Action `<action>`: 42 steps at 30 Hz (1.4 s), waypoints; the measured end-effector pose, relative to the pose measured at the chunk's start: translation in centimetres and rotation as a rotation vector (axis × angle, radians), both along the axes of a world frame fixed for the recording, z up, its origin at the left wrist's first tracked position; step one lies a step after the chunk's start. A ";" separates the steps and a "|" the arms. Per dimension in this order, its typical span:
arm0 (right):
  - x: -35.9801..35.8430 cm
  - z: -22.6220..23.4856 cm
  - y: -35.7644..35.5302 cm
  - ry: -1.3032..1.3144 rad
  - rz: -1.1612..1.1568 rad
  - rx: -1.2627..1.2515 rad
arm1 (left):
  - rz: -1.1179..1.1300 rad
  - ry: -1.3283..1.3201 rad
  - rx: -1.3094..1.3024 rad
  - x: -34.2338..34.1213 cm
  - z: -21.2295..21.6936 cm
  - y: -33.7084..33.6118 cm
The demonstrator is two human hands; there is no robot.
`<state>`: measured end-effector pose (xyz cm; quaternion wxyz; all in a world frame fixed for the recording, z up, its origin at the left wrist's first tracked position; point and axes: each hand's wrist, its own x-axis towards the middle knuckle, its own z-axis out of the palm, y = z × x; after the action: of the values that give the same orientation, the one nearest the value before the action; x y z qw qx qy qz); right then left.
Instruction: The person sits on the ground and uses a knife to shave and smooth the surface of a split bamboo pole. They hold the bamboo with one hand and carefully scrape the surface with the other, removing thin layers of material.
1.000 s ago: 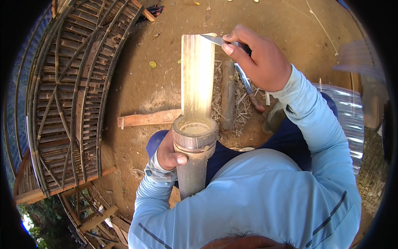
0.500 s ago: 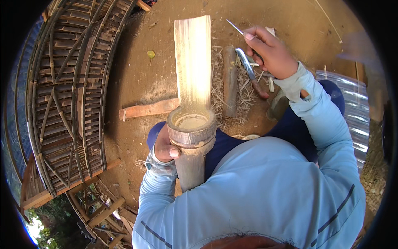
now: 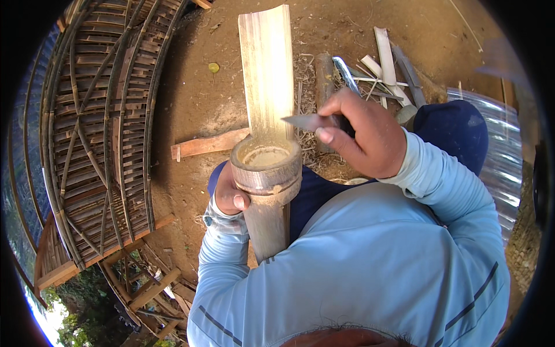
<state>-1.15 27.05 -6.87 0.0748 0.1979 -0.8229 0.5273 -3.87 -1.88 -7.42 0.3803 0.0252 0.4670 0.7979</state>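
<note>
A bamboo piece (image 3: 263,222) leans against me, its cut section with a hollow round node facing up. From that ring a long split slat (image 3: 267,69) of the same bamboo stretches away from me. My left hand (image 3: 226,194) is wrapped round the bamboo just below the ring, the thumb on its side. Closed round a small knife, my right hand (image 3: 370,136) hovers right of the slat. The pointed knife blade (image 3: 303,121) aims left, close to the slat's right edge just beyond the ring; whether it touches cannot be seen. The knife's handle is mostly hidden in my fingers.
Beyond my right hand lie a log (image 3: 324,78), a larger blade (image 3: 346,74), and several split strips (image 3: 386,58) among shavings. A flat wooden board (image 3: 211,144) rests left of the bamboo. A slatted bamboo frame (image 3: 110,115) fills the left side; clear corrugated sheeting (image 3: 491,150) stands at right.
My right hand has come down and left with the knife, from above the shavings to beside the slat. My left hand keeps its grip on the bamboo.
</note>
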 end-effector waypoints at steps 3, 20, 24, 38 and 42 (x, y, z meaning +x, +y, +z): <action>0.4 -0.2 -0.5 0.098 0.017 0.036 | -0.022 -0.032 0.002 0.2 0.5 0.2; 0.7 0.3 -1.1 0.211 -0.034 0.166 | 0.024 0.009 -0.025 0.5 -0.2 -0.2; 0.2 0.9 -1.0 0.207 -0.092 0.194 | 0.006 0.043 -0.023 0.4 -0.2 -0.1; -3.0 2.6 0.2 0.306 -0.163 0.252 | 0.003 0.049 -0.018 0.3 0.3 0.5; -5.2 3.2 1.7 0.350 -0.271 0.279 | -0.095 0.061 0.032 -0.2 0.0 0.0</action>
<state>-6.33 28.73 -3.70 0.2580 0.1824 -0.8811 0.3518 -4.07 -1.91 -7.46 0.4027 0.0779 0.4639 0.7852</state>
